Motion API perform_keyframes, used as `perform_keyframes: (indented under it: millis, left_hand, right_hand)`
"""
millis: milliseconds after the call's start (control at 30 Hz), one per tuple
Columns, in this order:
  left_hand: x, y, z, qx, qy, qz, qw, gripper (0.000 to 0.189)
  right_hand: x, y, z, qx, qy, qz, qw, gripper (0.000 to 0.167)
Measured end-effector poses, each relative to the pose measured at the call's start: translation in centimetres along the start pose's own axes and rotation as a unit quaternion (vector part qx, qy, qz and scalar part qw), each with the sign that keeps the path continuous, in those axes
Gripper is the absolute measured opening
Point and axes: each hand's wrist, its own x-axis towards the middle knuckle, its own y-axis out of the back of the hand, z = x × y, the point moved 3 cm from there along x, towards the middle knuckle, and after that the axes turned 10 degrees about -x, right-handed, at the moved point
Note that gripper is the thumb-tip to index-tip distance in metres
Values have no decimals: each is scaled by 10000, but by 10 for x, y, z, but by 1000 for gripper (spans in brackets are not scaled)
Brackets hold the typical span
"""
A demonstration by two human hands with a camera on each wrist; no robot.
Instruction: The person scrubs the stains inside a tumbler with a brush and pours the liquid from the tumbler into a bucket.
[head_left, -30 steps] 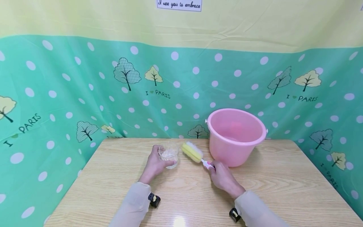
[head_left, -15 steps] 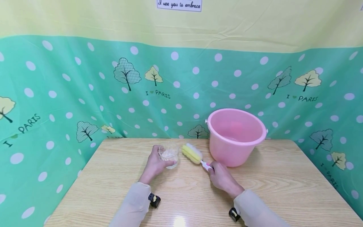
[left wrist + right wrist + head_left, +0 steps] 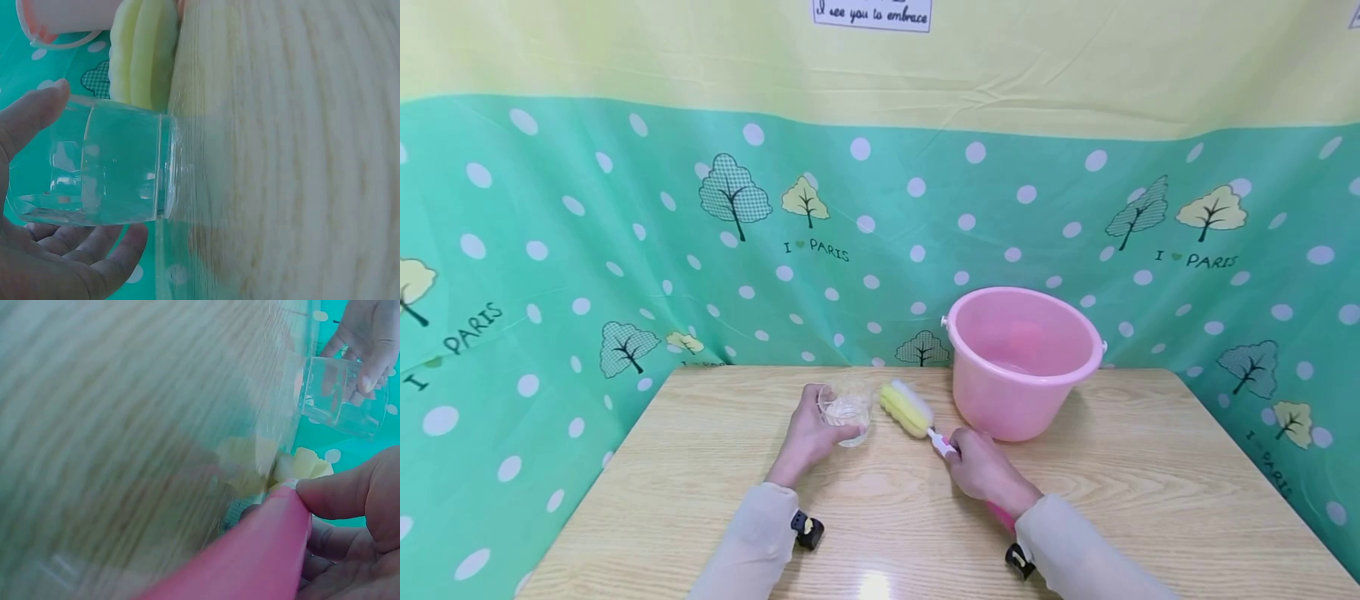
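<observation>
A clear drinking glass (image 3: 852, 407) stands upright on the table, and my left hand (image 3: 808, 433) holds it round the side. In the left wrist view the thumb lies on one side of the glass (image 3: 115, 162) and the fingers on the other. My right hand (image 3: 988, 468) grips the pink and white handle (image 3: 250, 550) of a sponge cup brush. The brush's yellow and white sponge head (image 3: 907, 408) points toward the glass, just to its right. Whether the sponge touches the table, I cannot tell.
A pink bucket (image 3: 1000, 408) stands at the back right of the wooden table (image 3: 880, 533), close behind my right hand. A green and yellow printed curtain (image 3: 647, 200) hangs behind the table and along its sides.
My right hand has shifted slightly left, and the brush has turned a little, so its pink handle end now shows beneath the wrist. The left hand and glass have stayed put.
</observation>
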Motion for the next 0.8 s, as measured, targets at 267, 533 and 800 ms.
perform_keyframes:
  millis: [267, 533, 800]
  left_hand:
    - [0, 0, 0, 18, 63, 17, 10000, 81]
    - [1, 0, -1, 34, 36, 10, 10000, 81]
    - [-1, 0, 0, 28, 38, 19, 10000, 81]
  right_hand:
    - [-1, -1, -2, -113, 88, -28, 9999, 12]
    - [-2, -1, -4, -73, 72, -124, 9999, 13]
    - [-3, 0, -4, -24, 95, -137, 9999, 13]
